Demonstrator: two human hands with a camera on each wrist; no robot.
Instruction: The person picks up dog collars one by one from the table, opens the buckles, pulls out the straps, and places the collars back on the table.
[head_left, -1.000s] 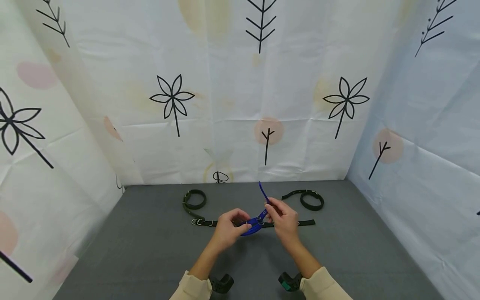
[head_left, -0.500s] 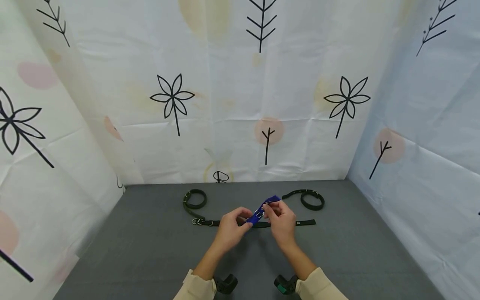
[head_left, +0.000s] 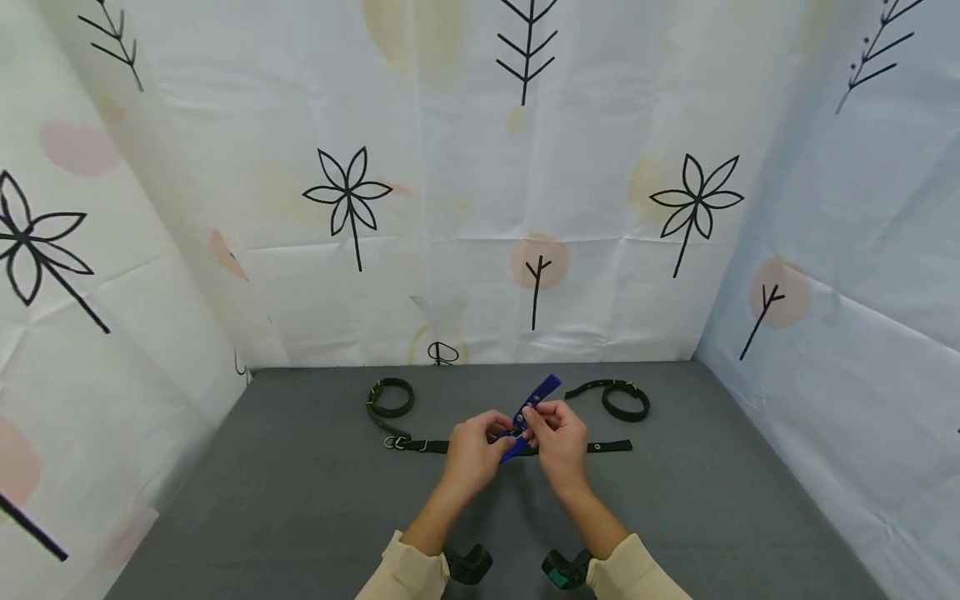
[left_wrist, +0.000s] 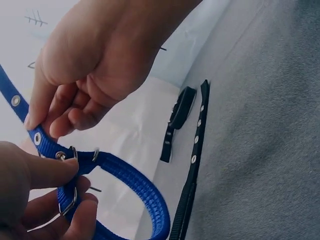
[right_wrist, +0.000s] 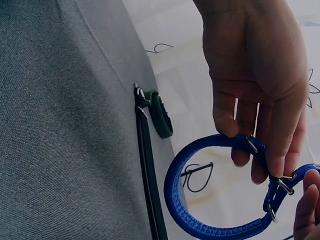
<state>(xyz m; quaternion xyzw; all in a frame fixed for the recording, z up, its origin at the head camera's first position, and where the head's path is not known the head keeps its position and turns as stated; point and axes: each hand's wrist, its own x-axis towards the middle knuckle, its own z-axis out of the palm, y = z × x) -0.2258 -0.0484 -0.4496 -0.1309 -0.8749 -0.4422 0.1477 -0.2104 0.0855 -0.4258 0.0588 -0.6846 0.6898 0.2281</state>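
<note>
A blue collar [head_left: 542, 390] with metal eyelets and a silver buckle is held above the table between both hands. My left hand [head_left: 480, 450] pinches it at the buckle [left_wrist: 68, 202]; in the right wrist view its thumb and fingers sit around the metal loops, with the padded loop hanging below. My right hand [head_left: 561, 442] pinches the eyelet strap between thumb and finger, the free end pointing up and right. In the left wrist view the strap passes by the buckle's metal frame; how far it is threaded I cannot tell.
Behind the hands a black collar [head_left: 611, 447] with eyelets lies flat, its left end by rings at a coiled dark green leash [head_left: 390, 398]. Another dark coiled strap [head_left: 626, 402] rests at the back right. Patterned cloth walls [head_left: 450, 192] enclose the grey table [head_left: 300, 500].
The blue strap's free end, first thin and upright, then folded over the right fingers, now stands out up and right with its eyelets showing. Both hands have drawn slightly closer together.
</note>
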